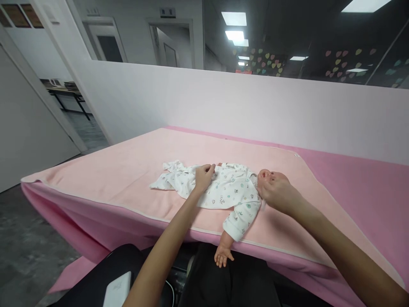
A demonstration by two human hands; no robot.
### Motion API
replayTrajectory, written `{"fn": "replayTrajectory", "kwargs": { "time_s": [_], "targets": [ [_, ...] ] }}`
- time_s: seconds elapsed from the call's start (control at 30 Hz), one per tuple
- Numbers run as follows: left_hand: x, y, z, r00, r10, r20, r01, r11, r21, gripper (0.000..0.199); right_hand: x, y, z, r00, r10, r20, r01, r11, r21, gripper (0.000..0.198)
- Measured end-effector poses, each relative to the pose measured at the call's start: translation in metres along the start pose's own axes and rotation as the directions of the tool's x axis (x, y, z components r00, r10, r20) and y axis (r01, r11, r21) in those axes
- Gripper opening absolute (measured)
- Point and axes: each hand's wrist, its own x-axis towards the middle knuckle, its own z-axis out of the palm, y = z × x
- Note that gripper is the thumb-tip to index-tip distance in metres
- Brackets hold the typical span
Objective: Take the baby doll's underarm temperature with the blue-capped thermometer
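A baby doll (277, 175) lies on its back on the pink blanket, its head to the right. It wears a white printed shirt (231, 187) and matching white trousers (182, 179). My left hand (204, 177) is closed at the doll's waist, where shirt and trousers meet; its fingertips curl out of sight. By the doll's cheek and neck is my right hand (280, 195), fingers pinched together and covering part of the head. What it holds, if anything, is hidden. One doll arm (225, 249) hangs over the near edge, palm up.
The peach-pink blanket (128, 170) covers a table with a darker pink cloth (367, 183) under it. A white wall (239, 106) with glass above stands behind. A white flat device (117, 291) rests on a black surface at lower left, near a pale cable.
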Motion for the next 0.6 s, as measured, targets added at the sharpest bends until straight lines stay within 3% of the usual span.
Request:
{"fn": "replayTrajectory", "kwargs": {
  "time_s": [0.13, 0.23, 0.4, 0.6],
  "targets": [
    [0.000, -0.001, 0.000, 1.000, -0.010, 0.010, 0.010, 1.000, -0.017, 0.038, -0.014, -0.009, -0.004, 0.999, -0.023, 0.031, 0.018, 0.992, 0.128, 0.050],
    [0.000, -0.002, 0.001, 1.000, -0.011, 0.011, 0.011, 1.000, -0.016, 0.038, -0.022, -0.008, 0.006, 1.000, -0.023, 0.015, 0.020, 0.983, 0.182, 0.056],
    [0.002, -0.006, 0.000, 1.000, 0.010, 0.017, -0.010, 1.000, -0.001, 0.038, -0.015, 0.001, 0.018, 0.989, -0.087, 0.116, 0.078, 0.993, 0.084, 0.021],
    [0.001, -0.004, -0.001, 1.000, 0.017, 0.022, -0.016, 1.000, -0.006, 0.038, -0.012, 0.001, 0.014, 0.975, -0.212, 0.063, 0.213, 0.977, 0.000, 0.037]
  ]
}}
